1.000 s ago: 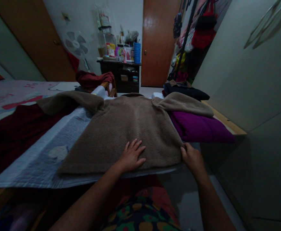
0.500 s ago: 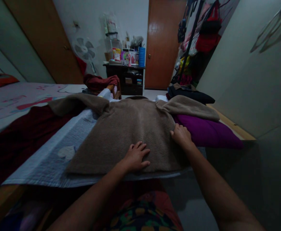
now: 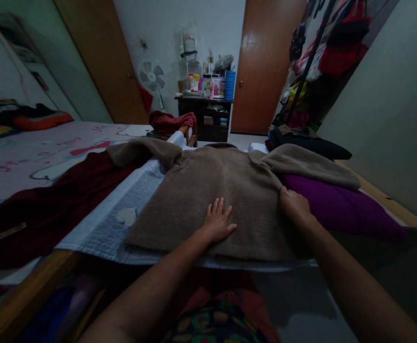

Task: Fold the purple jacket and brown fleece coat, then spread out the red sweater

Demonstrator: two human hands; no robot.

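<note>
A brown fleecy jacket (image 3: 201,190) lies spread out, collar away from me and sleeves out to both sides. It rests on a pale blue cloth (image 3: 97,228) with a light patch at its left. My left hand (image 3: 218,223) lies flat on the lower middle of the jacket, fingers spread. At the jacket's right edge, my right hand (image 3: 294,205) is closed, pinching the fabric below the sleeve. Under the right sleeve sits a folded purple cloth (image 3: 330,205).
A dark red garment (image 3: 61,205) drapes beside the cloth, over a bed with a pink printed sheet (image 3: 51,143). Dark folded clothes (image 3: 308,143) are stacked at the far right. A white fan (image 3: 151,76) and a black cabinet (image 3: 203,107) stand at the back wall.
The view has turned left, so the scene sits further right. My right hand has gone from resting on the jacket's edge to gripping it. My left hand remains flat, fingers spread wider.
</note>
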